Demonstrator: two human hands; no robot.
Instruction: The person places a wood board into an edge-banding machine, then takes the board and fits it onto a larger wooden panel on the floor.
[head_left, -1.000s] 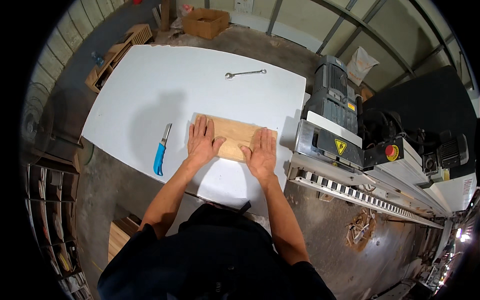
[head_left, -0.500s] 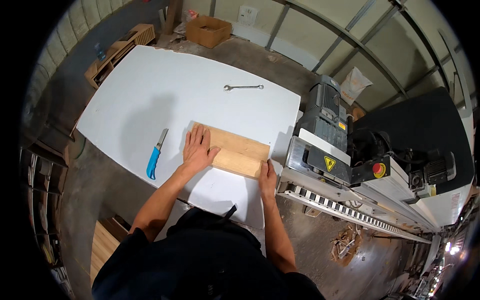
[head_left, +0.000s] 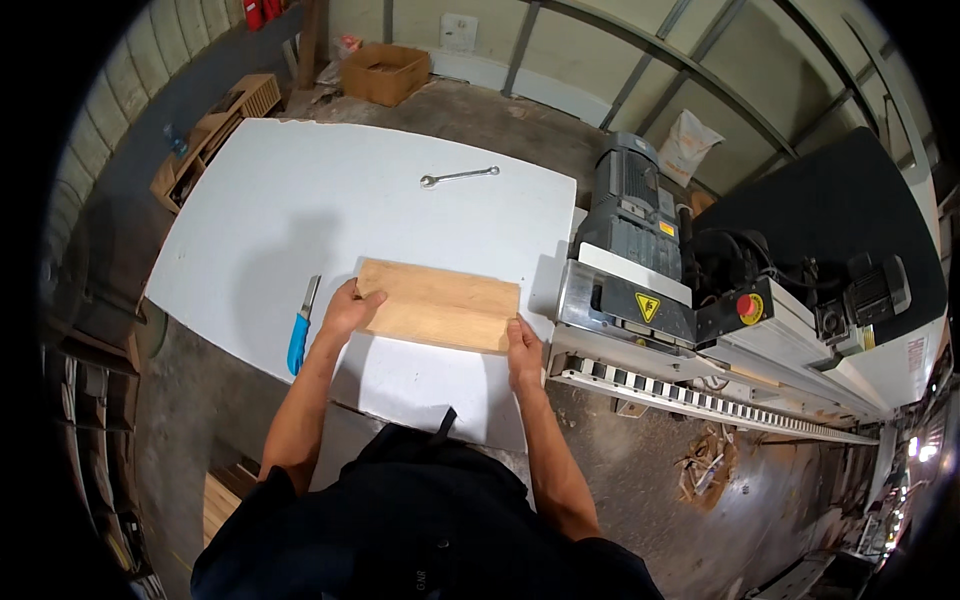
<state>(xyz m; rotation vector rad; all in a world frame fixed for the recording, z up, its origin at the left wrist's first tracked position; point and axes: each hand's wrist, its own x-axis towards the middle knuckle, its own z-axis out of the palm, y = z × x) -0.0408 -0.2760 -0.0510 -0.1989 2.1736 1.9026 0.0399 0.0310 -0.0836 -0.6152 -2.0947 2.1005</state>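
A flat rectangular wooden board (head_left: 438, 306) lies crosswise between my two hands above the white tabletop. My left hand (head_left: 350, 308) grips its left end, with the thumb over the top face and the fingers around the edge. At the right end, my right hand (head_left: 523, 350) holds the near corner, thumb on the upper side. Just left of my left hand lies a saw-like knife with a blue handle (head_left: 298, 342) and a bare metal blade. Farther off, a combination wrench (head_left: 460, 177) rests on the table. Whether the board touches the table is hard to tell.
A machine with a grey motor (head_left: 628, 195), a red stop button (head_left: 746, 305) and a toothed rail stands against the table's right side. The white table (head_left: 230, 190) spreads left. Behind it sit a cardboard box (head_left: 385, 75) and a white sack (head_left: 689, 147); shelves (head_left: 95, 400) stand at left.
My left hand has gone from lying flat on the board to gripping its left end. The board sits more level across. The whole view has shifted slightly.
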